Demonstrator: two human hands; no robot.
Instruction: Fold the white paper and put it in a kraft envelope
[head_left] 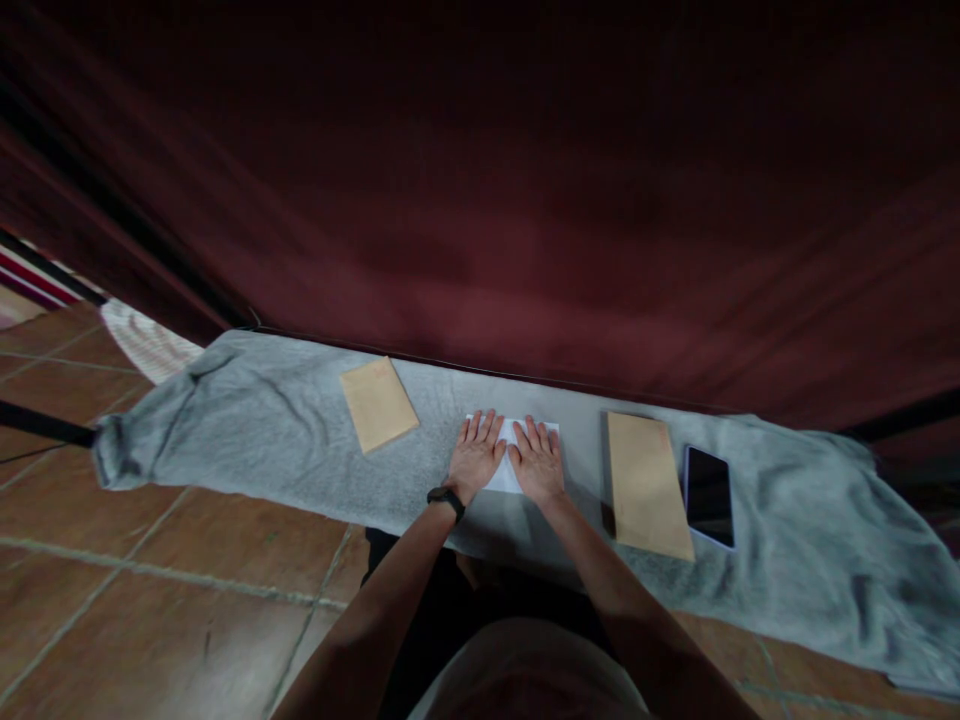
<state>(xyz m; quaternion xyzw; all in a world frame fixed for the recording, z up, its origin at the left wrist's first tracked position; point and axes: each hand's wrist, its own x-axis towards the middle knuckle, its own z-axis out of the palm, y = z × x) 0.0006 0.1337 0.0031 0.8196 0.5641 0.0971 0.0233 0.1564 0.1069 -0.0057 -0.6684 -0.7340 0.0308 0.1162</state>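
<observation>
A white sheet of paper point(504, 478) lies on the grey cloth in front of me, partly hidden under both hands. My left hand point(477, 452), with a dark watch on its wrist, rests flat on the sheet's left side, fingers outstretched. On the right side of the paper my right hand point(537, 460) lies flat too, its fingers spread. The two thumbs almost meet over the middle of the sheet. Neither hand grasps anything.
The grey cloth point(277, 430) covers a long narrow surface against a dark red wall-like panel point(510, 250). A tan envelope point(379, 403) lies to the left. Larger tan envelopes point(649, 485) and a phone point(709, 495) lie to the right. Below is a tiled floor point(225, 590).
</observation>
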